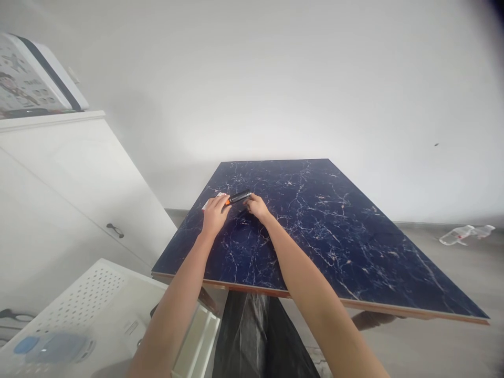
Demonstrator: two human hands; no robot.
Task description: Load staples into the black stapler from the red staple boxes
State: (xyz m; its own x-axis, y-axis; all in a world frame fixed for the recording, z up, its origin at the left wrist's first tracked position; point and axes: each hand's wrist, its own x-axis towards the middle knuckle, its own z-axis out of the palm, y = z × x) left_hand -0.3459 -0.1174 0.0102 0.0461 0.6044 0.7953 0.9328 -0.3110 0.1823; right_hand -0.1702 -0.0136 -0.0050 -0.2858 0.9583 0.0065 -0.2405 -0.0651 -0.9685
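One black tool point(241, 196) sits over the blue desk point(323, 220), my left hand point(215, 211) clamped on one end, my right hand point(258, 207) at the other, grip unclear, and I judge steadiness best.

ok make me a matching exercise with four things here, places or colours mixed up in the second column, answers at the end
Things
1. tabletop
2. black and orange tool
3. dark handle
4. blue-capped bottle

Places and colours
A. on the front of the white cabinet
B. on the white perforated surface
C. dark blue with pale veins
D. between the left hand and the right hand

Pairs: 1-C, 2-D, 3-A, 4-B
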